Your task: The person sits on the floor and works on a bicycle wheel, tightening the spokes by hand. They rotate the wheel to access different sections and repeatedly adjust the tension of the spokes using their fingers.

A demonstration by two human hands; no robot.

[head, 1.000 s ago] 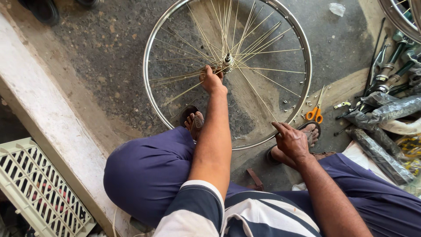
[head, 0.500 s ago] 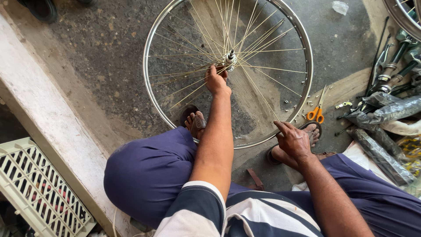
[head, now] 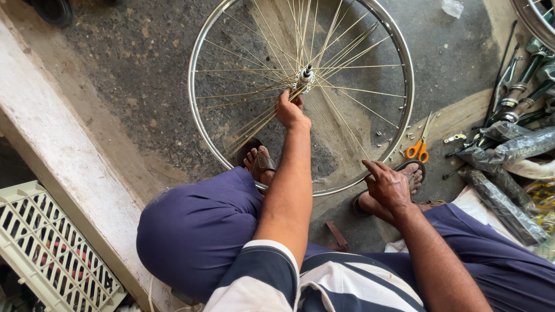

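Wheel (head: 399,124) lies flat on the floor (head: 133,86) in front of the squatting person, rim silver and round, hub (head: 304,76) near its middle with the axle end pointing up. Thin spokes (head: 243,70) fan out from the hub to the rim; several on the near-left side bunch together and look loose rather than evenly laced.

Left hand (head: 291,111) is stretched out over the wheel, fingers curled closed around a few spokes just below the hub (pinch grip, exact spoke count not clear). Right hand (head: 389,185) sits at the near rim, fingers half open and spread, index pointing out; it rests on or just above the rim, cannot tell if it grips anything.

Both sandalled feet are at the near rim: one (head: 261,163) pokes through inside the rim on the left, the other (head: 404,176) under the right hand. Knees in purple trousers frame the view, striped shirt at the bottom.

Orange scissors (head: 417,149) lie on the floor just outside the rim to the right, small metal bits scattered near them. Farther right, a pile of bike parts (head: 520,86) and wrapped dark bundles (head: 509,147). A concrete curb (head: 58,150) runs along the left, white plastic crate (head: 46,242) beyond it.
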